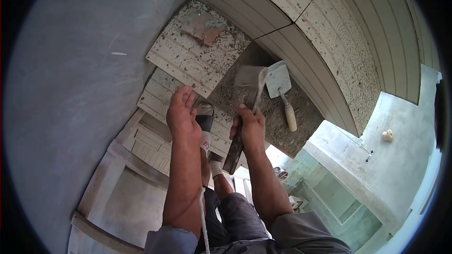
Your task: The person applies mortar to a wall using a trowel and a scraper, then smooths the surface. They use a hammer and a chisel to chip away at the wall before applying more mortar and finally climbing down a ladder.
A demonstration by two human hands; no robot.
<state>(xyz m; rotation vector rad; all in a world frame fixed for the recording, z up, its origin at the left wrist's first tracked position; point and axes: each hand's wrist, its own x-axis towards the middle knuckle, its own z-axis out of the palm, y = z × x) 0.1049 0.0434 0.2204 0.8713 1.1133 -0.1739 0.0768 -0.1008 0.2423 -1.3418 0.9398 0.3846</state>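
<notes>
My right hand [249, 124] is wrapped round the handle of a hammer-like tool [253, 82], its wide head pointing away from me over the mortar bed [272, 110]. The tool head is slightly blurred. To the left, my left hand [183, 113] is raised with nothing in it, fingers partly curled but apart. A trowel [278, 80] with a wooden handle lies on the mortar right of the tool. Beyond my hands, a speckled, striped tile [197, 51] carries a broken reddish piece [204, 28].
A grey wall [89, 66] rises on the left. Striped tiled steps [329, 42] climb at the upper right. My feet stand on a lower tile [160, 95]. Wooden beams [136, 168] are at lower left, and a pale lump [387, 135] is at the right.
</notes>
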